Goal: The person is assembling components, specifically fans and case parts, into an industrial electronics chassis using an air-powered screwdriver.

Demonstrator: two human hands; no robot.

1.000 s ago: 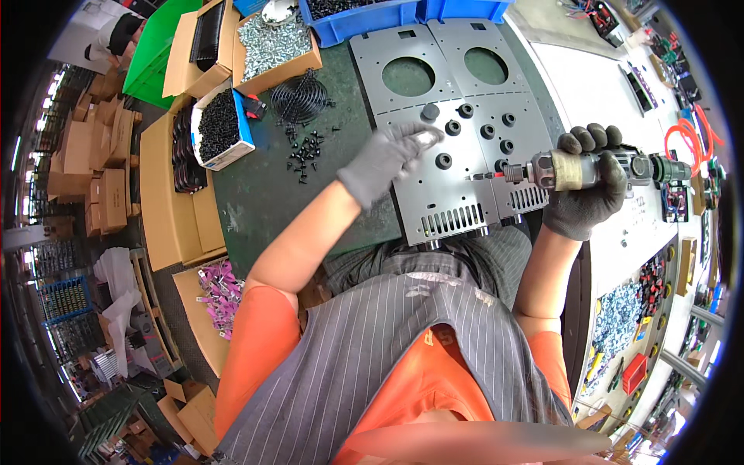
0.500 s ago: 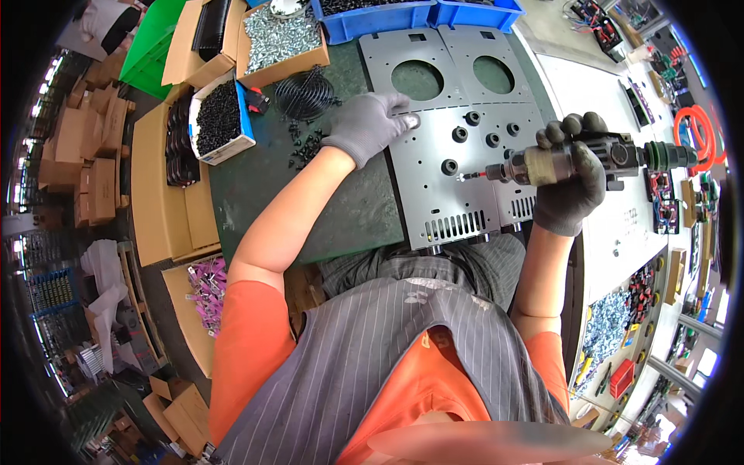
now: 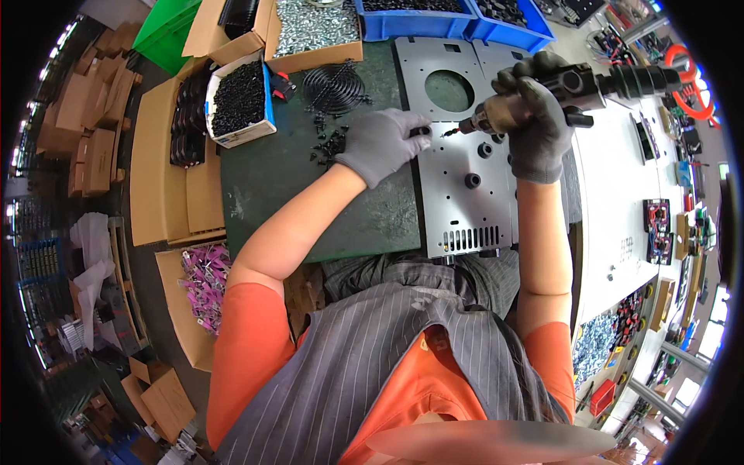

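My gloved left hand [image 3: 385,145] is closed at the left edge of a silver-grey metal panel [image 3: 457,217]. Thumb and fingers pinch a small black round foot [image 3: 420,132] there. In my gloved right hand [image 3: 540,124] is a power screwdriver [image 3: 500,115], its tip pointing left, just right of that foot and apart from it. Several similar round black feet, including a black foot [image 3: 473,180], stand on the panel near its middle. A second panel [image 3: 500,58] lies alongside on the right, partly hidden by the right hand and the screwdriver.
A black wire fan guard [image 3: 333,89] and loose black screws [image 3: 331,147] lie on the green table [image 3: 310,225]. Behind are a white box of black screws [image 3: 240,101], a carton of silver screws [image 3: 318,31] and a blue bin [image 3: 415,27]. A white worktop [image 3: 612,194] adjoins at right.
My right hand has brought the screwdriver up and left, toward my left hand. A black foot now shows between my left fingers. The whole view has shifted slightly.
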